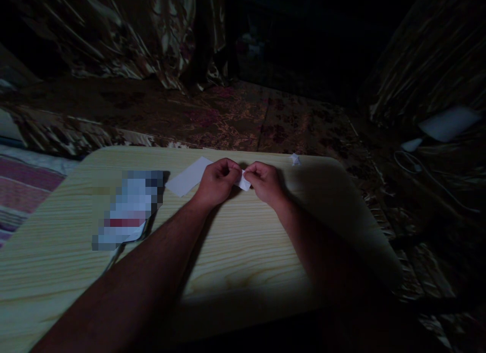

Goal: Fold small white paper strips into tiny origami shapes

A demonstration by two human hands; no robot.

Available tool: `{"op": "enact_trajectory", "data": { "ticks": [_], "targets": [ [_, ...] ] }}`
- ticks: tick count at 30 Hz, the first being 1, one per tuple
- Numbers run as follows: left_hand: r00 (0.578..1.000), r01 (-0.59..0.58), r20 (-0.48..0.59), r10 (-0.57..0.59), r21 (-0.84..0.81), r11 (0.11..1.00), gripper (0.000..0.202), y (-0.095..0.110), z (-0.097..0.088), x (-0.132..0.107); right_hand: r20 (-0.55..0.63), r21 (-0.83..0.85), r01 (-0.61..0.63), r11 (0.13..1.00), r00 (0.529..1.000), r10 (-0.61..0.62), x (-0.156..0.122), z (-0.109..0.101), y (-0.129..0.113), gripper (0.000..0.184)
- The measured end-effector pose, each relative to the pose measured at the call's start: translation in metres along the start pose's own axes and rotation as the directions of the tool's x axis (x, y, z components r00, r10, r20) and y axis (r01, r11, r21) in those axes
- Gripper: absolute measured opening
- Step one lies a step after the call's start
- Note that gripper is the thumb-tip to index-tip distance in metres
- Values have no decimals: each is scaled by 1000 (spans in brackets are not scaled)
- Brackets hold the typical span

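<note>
Between my two hands is a small piece of white folded paper (244,183), pinched by the fingers at its upper part. My left hand (219,182) grips its left side with thumb and forefinger. On the other side, my right hand (265,182) pinches it in the same way. The fingers hide much of the paper, so its full shape cannot be made out. Partly behind my left hand, a flat white sheet of paper (189,177) lies on the table. Beyond my right hand sits a small white folded paper star (295,159).
A pale wood-grain table (243,251) lies under my arms. To the left rests a blurred-out phone-like device (131,206) with a cable. Patterned curtains (152,34) hang behind a cloth-covered ledge (212,110). A white object with a cord (450,124) stands at right; striped bedding (26,186) is at left.
</note>
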State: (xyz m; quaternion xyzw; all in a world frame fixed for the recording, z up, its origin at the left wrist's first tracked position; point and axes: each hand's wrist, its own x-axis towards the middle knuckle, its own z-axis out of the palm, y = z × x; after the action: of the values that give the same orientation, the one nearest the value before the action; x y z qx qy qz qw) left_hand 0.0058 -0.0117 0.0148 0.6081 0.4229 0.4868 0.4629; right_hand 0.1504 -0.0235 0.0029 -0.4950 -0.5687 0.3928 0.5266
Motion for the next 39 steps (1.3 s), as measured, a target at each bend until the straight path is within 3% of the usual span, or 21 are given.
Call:
{"op": "enact_trajectory", "data": {
  "ticks": [23,29,35,39],
  "targets": [
    [1000,17,7,-17,-48,999,18,-6,-2,2,106,-91,-9,996,994,18,1,-1,3,13],
    [1000,1,-9,-2,-62,998,19,-7,-1,3,73,-37,-51,998,996,54,0,0,4,13],
    [1000,23,9,-23,-48,999,14,-8,-2,3,70,129,-121,984,991,113,1,-2,3,13],
    [998,7,60,-7,-6,1000,14,-7,-2,2,96,46,-84,995,992,79,1,-4,2,11]
  ]
}}
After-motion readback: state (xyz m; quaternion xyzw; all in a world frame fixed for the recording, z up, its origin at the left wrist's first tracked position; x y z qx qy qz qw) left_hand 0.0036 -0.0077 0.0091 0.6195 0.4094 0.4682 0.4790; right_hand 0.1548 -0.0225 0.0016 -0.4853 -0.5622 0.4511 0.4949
